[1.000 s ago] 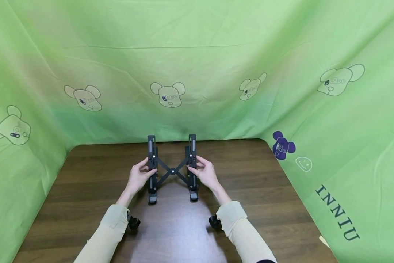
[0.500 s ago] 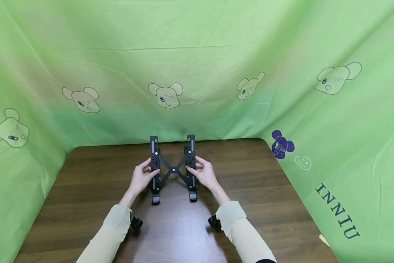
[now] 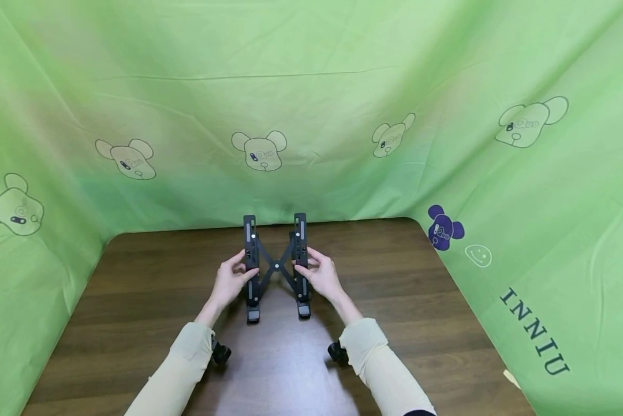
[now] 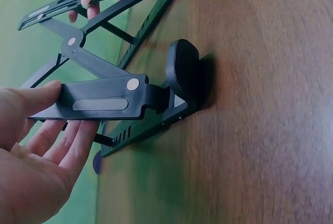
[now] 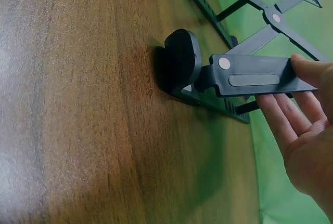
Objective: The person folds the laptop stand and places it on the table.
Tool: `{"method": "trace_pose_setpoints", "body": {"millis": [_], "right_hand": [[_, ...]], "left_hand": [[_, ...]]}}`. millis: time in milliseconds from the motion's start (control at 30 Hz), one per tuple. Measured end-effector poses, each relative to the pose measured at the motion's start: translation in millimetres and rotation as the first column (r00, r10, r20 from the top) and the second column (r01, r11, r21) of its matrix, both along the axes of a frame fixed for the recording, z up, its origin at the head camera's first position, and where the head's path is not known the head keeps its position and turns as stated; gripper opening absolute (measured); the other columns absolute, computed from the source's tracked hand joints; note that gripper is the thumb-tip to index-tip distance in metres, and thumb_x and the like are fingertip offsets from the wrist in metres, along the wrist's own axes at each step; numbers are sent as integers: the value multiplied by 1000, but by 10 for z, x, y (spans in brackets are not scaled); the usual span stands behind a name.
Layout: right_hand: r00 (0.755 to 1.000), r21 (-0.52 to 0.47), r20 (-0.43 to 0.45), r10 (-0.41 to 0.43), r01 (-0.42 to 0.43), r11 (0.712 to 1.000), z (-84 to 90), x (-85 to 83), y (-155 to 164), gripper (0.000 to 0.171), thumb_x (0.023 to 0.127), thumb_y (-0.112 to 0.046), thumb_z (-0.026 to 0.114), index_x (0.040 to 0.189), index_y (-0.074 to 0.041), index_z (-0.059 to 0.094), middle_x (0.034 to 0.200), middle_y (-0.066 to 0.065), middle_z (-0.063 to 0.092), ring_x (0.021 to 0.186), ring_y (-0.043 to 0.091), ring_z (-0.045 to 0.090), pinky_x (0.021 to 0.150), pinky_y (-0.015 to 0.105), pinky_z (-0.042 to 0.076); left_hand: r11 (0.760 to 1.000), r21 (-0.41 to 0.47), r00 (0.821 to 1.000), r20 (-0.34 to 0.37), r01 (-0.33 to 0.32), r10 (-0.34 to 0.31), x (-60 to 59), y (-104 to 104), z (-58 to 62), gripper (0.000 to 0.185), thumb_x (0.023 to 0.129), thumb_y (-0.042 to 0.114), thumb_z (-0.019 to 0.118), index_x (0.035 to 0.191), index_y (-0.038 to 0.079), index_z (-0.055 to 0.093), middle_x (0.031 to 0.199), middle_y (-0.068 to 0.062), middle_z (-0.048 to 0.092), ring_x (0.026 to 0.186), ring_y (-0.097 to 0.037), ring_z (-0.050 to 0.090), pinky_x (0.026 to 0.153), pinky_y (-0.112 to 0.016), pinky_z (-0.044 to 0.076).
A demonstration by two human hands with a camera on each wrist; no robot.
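Two cream sleeves hid the wrist cameras almost wholly from the head view. The left hand (image 3: 230, 282) and right hand (image 3: 323, 277) each pinched, thumb above and fingers below, one rail of the black folding scissor-frame stand (image 3: 276, 267), which stood mid-way on the dark wooden table (image 3: 420, 323).

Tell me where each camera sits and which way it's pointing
Head: looks forward and down at the table; both forearms, left hand and right hand grip the black folding stand.
Left wrist: low beside the left hand, along the stand's rail.
Right wrist: mirrored, beside the right hand.
All share the stand.
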State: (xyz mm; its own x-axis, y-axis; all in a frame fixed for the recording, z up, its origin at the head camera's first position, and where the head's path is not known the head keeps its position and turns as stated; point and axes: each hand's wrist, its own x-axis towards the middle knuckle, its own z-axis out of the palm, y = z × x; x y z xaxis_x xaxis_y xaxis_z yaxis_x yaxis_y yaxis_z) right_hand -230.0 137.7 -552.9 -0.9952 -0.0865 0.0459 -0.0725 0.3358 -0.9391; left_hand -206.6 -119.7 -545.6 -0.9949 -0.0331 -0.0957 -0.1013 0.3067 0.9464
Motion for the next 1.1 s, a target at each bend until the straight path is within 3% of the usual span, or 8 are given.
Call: {"method": "trace_pose_setpoints", "body": {"millis": [267, 467, 700, 867, 967, 1100], "right_hand": [[999, -42, 14, 32, -32, 999, -5, 16, 14, 61, 98, 2, 79, 155, 5, 57, 117, 28, 80, 111, 46, 80, 95, 49, 68], [998, -63, 24, 56, -54, 997, 0, 22, 20, 61, 99, 3, 77, 156, 3, 56, 117, 28, 80, 113, 46, 79, 96, 48, 67], [996, -49, 26, 89, -87, 995, 2, 23, 39, 59, 100, 3, 76, 156, 4, 56, 115, 31, 79, 95, 43, 82, 68, 37, 67], [995, -38, 32, 91, -89, 995, 0, 20, 40, 59, 101, 3, 75, 157, 3, 56, 115, 32, 79, 85, 32, 81, 61, 24, 58], [996, -41, 32, 86, -85, 996, 11, 20, 40, 60, 100, 3, 75, 157, 2, 56, 115, 32, 79, 89, 34, 82, 64, 24, 59], [996, -47, 28, 83, -82, 996, 12, 22, 43, 61, 100, 4, 75, 158, 4, 54, 116, 33, 79, 104, 44, 82, 82, 36, 69]], "left_hand": [[1000, 4, 1000, -9, 12, -12, -12, 104, 15, 71, 99, 3, 79, 162, -3, 47, 93, -19, 79, 76, -6, 61, 70, -20, 51], [1000, 6, 1000, -5, 20, -20, -32, 176, -1, 71, 100, 4, 79, 162, -2, 47, 95, -19, 79, 77, -5, 62, 71, -19, 51], [999, 13, 999, -38, 36, -36, -42, 262, -22, 70, 98, 1, 80, 161, -4, 49, 87, -14, 79, 72, -6, 62, 67, -19, 52], [999, 1, 996, -66, 51, -51, -45, 317, -16, 68, 98, 0, 80, 160, -5, 51, 86, -17, 79, 67, -7, 62, 64, -20, 53], [998, 12, 996, -68, 55, -54, -48, 345, -9, 68, 98, -1, 79, 160, -5, 51, 85, -17, 78, 66, -7, 63, 63, -19, 55], [998, 26, 997, -62, 56, -54, -54, 380, -18, 68, 98, -1, 79, 160, -5, 51, 83, -16, 77, 67, -8, 64, 64, -19, 56]]}}
